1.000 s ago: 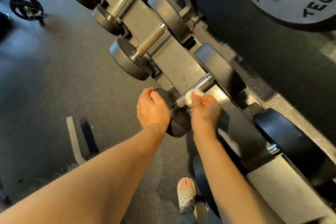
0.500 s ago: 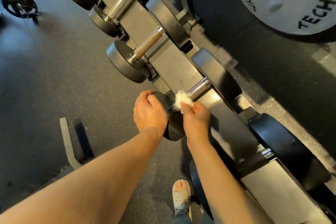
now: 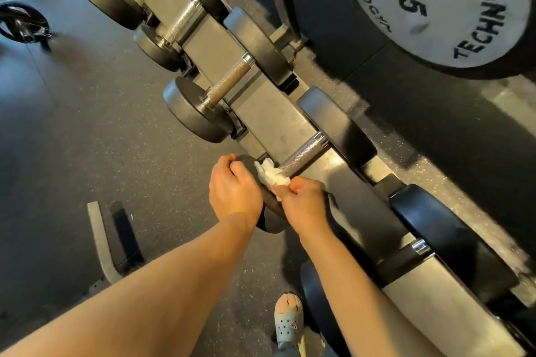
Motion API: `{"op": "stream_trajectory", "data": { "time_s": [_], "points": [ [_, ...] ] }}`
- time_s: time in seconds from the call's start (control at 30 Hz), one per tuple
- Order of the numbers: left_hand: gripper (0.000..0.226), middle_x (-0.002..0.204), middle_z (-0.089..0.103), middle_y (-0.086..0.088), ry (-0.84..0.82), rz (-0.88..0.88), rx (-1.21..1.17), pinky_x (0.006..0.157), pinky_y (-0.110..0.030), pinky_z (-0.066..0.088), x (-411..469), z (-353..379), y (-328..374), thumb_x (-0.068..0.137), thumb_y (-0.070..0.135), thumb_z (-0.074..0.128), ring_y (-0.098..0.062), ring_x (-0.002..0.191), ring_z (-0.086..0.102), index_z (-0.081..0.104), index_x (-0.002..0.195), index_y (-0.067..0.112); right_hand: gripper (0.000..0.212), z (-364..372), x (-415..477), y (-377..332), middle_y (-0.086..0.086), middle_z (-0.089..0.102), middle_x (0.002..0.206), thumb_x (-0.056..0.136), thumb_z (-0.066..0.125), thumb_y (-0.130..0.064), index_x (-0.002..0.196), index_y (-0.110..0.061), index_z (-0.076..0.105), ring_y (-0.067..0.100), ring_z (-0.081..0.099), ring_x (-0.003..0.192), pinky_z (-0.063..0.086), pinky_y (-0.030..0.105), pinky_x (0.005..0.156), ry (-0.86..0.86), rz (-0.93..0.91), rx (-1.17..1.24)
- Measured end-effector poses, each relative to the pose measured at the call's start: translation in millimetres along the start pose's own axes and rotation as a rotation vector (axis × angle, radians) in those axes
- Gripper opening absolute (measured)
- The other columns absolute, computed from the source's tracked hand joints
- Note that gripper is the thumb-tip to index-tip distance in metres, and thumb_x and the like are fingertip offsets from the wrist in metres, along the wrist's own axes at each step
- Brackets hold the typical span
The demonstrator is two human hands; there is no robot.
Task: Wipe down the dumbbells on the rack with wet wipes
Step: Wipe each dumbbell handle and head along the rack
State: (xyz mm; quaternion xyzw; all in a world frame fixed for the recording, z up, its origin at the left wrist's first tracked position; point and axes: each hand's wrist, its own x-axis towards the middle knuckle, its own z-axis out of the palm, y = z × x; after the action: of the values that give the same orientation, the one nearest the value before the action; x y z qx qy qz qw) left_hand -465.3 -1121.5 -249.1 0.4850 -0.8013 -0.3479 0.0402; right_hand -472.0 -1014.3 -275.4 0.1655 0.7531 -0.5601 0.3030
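Our right hand [image 3: 303,200] is curled tight, pinching a crumpled white wipe [image 3: 271,175] between thumb and fingers. Wipe is pressed against the near end of the dumbbell handle [image 3: 303,153], right where it meets the near weight head [image 3: 268,211]. Our left hand [image 3: 233,191] is just beside it, fingers wrapped over the top edge of that same head, gripping it. Far head [image 3: 336,127] of this dumbbell sits beyond the right hand, across the grey rack [image 3: 261,101]. More dumbbells [image 3: 200,109] line the rack further out past both hands; another black one [image 3: 443,238] lies to the right of the right hand. A big plate [image 3: 452,6] marked 35 is far up-right. Below the right forearm: a grey clog [image 3: 287,322] on the speckled floor [image 3: 87,139]. The hands hide most of the near head.
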Motion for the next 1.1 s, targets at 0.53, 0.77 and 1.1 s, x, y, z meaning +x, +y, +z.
{"op": "stream_trajectory", "data": {
  "time_s": [0.53,0.77,1.1],
  "points": [
    [0.034,0.124,0.059,-0.004,-0.086,0.050,0.010,0.098,-0.034,0.044,6,-4,-2,0.106,0.024,0.034,-0.018,0.110,0.054,0.057,0.130,0.017,0.024,-14,15,-37,0.000,0.060,0.071,0.098,0.064,-0.024,0.076,-0.015,0.063,0.001,0.058,0.059,0.040,0.009,0.047,0.443,0.000,0.194],
    [0.033,0.125,0.056,-0.010,-0.253,0.154,0.038,0.101,-0.050,0.043,19,-13,-11,0.105,0.026,0.036,-0.030,0.115,0.053,0.055,0.128,0.013,0.024,15,5,-19,0.001,0.071,0.074,0.089,0.071,-0.033,0.077,-0.012,0.075,0.022,0.067,0.075,0.052,0.036,0.072,0.079,0.208,-0.076],
    [0.021,0.104,0.068,0.009,-0.889,0.632,0.018,0.077,-0.017,0.051,60,-38,43,0.100,0.033,0.063,-0.002,0.088,0.065,0.070,0.119,0.029,0.023,12,-14,-59,-0.002,0.064,0.067,0.098,0.065,-0.026,0.077,-0.018,0.067,0.007,0.057,0.058,0.044,0.021,0.056,0.359,-0.095,-0.132]
  ]
}}
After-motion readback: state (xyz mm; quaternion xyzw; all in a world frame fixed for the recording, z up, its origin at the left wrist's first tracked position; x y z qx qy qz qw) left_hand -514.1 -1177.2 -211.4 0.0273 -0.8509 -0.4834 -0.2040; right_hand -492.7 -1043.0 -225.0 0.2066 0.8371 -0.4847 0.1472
